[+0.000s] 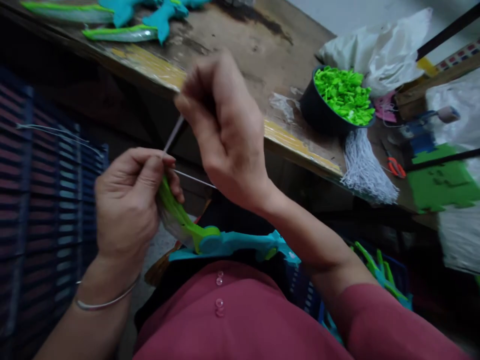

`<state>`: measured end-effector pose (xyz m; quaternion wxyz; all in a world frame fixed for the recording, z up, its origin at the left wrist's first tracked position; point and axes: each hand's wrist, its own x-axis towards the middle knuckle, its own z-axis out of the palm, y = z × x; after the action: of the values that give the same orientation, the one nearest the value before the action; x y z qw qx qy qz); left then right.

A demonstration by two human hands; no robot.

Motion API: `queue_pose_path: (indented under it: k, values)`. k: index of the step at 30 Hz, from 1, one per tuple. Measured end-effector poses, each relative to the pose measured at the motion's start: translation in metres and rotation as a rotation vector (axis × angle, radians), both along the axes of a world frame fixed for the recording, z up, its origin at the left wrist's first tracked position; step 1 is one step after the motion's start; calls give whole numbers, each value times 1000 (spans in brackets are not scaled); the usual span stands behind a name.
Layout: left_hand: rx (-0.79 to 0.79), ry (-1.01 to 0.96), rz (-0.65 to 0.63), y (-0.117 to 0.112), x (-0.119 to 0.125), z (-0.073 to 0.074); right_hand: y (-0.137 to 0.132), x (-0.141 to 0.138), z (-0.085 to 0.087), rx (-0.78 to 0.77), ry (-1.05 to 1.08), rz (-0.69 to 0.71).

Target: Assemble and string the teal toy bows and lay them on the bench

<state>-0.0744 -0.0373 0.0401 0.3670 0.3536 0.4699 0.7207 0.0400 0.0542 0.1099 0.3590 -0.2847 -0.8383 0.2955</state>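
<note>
My left hand (129,200) is closed, pinching the tip of a green limb on a blue-and-green plastic toy (240,242). Clear plastic lines that limb, and the toy's blue body lies across my lap. A thin white string (174,134) runs taut from the left fingertips up to my right hand (221,107). The right fingers are curled shut on its end, somewhat blurred by motion. Another stretch of string leaves the left fingers toward the right and passes behind my right wrist. My left fingers hide the place where string and tip meet.
On the wooden table (255,65) lie more blue-and-green toys (165,20). A black bowl (318,112) holds small green pieces, beside a bundle of white strings (365,167) and orange-handled scissors (395,167). A blue crate (26,210) stands at the left.
</note>
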Motion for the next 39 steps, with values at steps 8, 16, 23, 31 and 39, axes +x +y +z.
queue_pose_path:
  k: [8,16,23,31,39]
  values:
    - [-98,52,42,-18,2,-11,-39,14,-37,90,129,267]
    - [-67,134,-49,-26,5,-9,-37,2,-49,-713,385,224]
    - [-166,-70,-111,-24,6,-18,-40,14,-49,-521,336,215]
    - [-182,-150,-87,-22,9,-21,-18,33,-40,-263,164,522]
    - [-157,7,-16,-25,9,-23,-18,21,-51,-32,197,379]
